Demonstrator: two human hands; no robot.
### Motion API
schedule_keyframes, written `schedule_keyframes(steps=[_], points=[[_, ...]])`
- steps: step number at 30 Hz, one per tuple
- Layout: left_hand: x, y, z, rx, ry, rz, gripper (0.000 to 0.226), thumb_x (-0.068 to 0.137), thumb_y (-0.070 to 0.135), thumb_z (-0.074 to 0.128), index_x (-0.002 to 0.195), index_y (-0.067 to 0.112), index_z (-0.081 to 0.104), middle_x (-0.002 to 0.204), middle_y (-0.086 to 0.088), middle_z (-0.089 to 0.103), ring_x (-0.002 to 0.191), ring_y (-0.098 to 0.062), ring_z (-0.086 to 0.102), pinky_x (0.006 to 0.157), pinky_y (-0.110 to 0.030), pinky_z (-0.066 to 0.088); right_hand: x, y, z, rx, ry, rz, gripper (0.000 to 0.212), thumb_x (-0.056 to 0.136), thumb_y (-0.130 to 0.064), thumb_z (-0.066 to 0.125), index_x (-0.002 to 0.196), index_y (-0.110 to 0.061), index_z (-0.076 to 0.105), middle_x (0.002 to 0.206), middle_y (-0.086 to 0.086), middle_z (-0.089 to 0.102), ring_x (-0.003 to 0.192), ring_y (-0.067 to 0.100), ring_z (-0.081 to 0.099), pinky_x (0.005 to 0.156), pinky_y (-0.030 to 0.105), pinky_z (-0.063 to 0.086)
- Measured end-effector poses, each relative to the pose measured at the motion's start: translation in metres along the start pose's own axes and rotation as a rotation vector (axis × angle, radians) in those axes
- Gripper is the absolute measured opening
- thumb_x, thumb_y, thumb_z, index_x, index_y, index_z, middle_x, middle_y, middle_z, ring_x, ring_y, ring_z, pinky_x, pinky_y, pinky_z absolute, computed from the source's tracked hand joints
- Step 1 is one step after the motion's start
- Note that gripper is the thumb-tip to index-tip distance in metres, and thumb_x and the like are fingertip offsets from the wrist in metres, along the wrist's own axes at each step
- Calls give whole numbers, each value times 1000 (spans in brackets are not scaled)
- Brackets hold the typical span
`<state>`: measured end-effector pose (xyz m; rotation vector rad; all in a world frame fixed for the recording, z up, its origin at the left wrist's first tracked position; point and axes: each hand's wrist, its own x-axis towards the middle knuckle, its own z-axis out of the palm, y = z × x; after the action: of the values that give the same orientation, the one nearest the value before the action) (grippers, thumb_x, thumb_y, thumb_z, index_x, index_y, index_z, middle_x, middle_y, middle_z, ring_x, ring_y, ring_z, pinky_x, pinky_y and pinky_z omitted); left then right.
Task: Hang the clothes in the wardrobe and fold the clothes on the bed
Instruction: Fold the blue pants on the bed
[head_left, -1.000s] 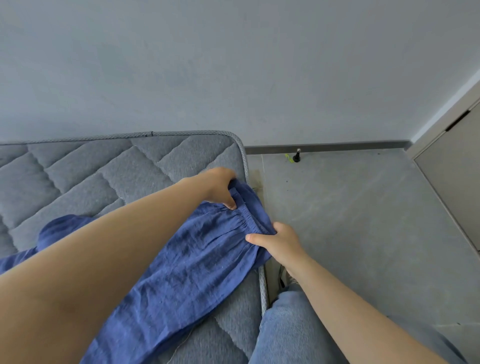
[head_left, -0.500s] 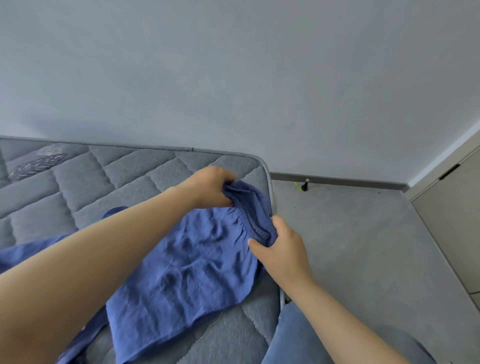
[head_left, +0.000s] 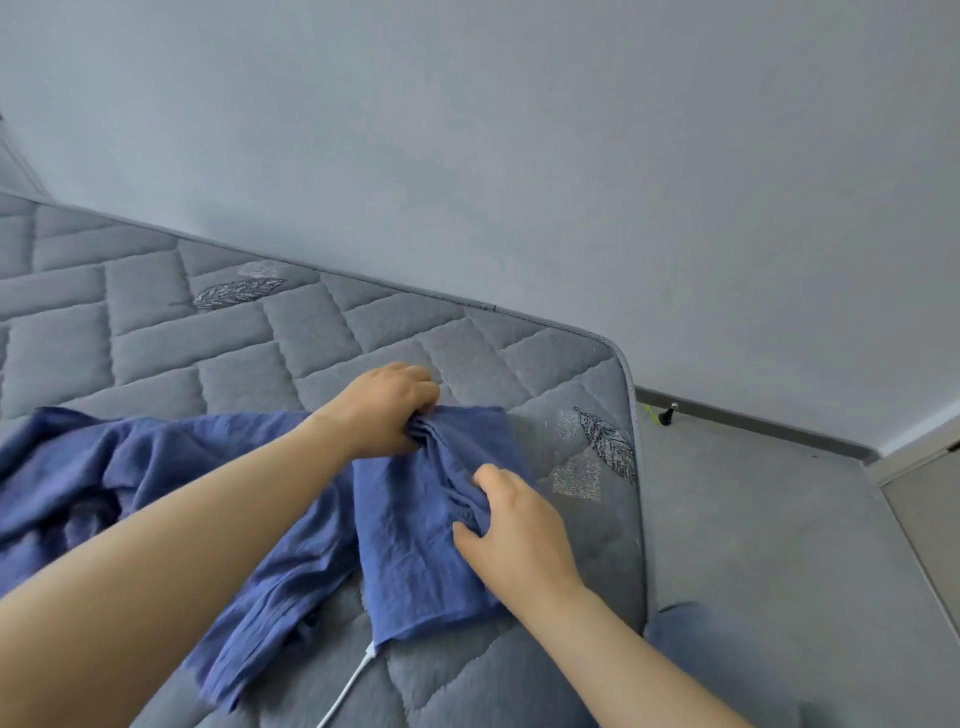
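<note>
blue garment (head_left: 415, 525) lies rumpled on the grey quilted mattress (head_left: 311, 332), near its right edge. left hand (head_left: 387, 405) has fingers curled, bunching the far end; right hand (head_left: 511, 530) pinches a fold on the near side. white cord (head_left: 345, 691) runs out from under the cloth.

You see a garment (head_left: 415, 519) in plain indigo blue with a crinkled weave and no print. The bed (head_left: 156, 353) under it is mid-grey, quilted in a zigzag of stitched panels, and carries dark feather motifs (head_left: 608, 447) and pale silver squares (head_left: 576, 475). Your view also takes in a pale blue-grey wall (head_left: 519, 156), dark grey skirting (head_left: 753, 423), a grey floor (head_left: 779, 545) and a white cord (head_left: 353, 686).
</note>
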<state>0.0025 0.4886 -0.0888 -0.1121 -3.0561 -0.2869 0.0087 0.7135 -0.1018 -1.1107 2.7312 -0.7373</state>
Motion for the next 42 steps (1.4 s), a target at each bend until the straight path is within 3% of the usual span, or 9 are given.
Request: schedule_keyframes(steps=[8,13,19,22,24,28,34,38,42], points=[[-39,-26,35,131,64,84,14,81,8,60,94,10,63,101,-8,60,89,-29,55,77,-36,44,-1,-23,46,-71,-175,-39,30,87,-22,59,82,-23,29,80,-7,37,66,17,39,47,18,20],[-51,-35,38,149,-8,38,37,80,3,55,115,14,58,120,-3,52,106,-24,50,85,-34,43,-3,-24,58,-68,-246,-59,23,85,-22,57,83,-20,34,80,-6,39,70,18,42,57,26,28],[-71,-34,48,-325,75,-296,48,80,-7,43,124,8,54,124,-8,51,106,-26,54,91,-32,43,-14,-13,51,-3,-296,-95,46,80,-65,48,109,-32,63,87,-12,52,79,7,55,71,24,45],[-76,-25,53,-490,166,-564,28,90,11,51,117,7,53,116,-9,53,104,-25,55,90,-30,42,-14,-9,48,4,-218,-110,37,91,-56,45,82,-26,65,76,-9,50,72,9,51,64,26,41],[-77,-21,55,-593,91,-774,39,89,38,62,110,8,50,107,-8,58,96,-24,60,85,-32,46,-12,-5,47,-47,-185,-93,34,95,-44,48,76,-21,63,79,-7,53,79,12,50,66,29,42],[-75,-18,56,-825,-95,-990,56,72,58,74,92,9,53,88,-7,67,78,-23,70,79,-41,58,-2,13,43,-108,-59,41,24,92,-36,57,107,-19,65,110,-3,56,105,19,50,89,32,42],[-64,-5,54,-913,-127,-1103,65,69,60,75,98,5,59,94,-10,66,78,-25,65,70,-36,56,23,40,36,168,-91,558,78,87,-48,63,144,-5,33,143,13,42,131,30,43,103,37,37],[-61,13,58,-1087,11,-1218,74,64,57,81,110,6,53,107,-6,60,94,-27,62,64,-33,50,46,57,28,408,-146,732,69,85,-47,67,133,-2,48,134,13,54,118,29,55,94,35,44],[-61,34,68,-1250,153,-1186,37,73,32,81,98,10,64,100,-4,69,88,-21,66,73,-33,55,49,64,25,645,-145,750,38,84,-22,70,98,12,60,97,21,69,82,30,65,71,37,48]])
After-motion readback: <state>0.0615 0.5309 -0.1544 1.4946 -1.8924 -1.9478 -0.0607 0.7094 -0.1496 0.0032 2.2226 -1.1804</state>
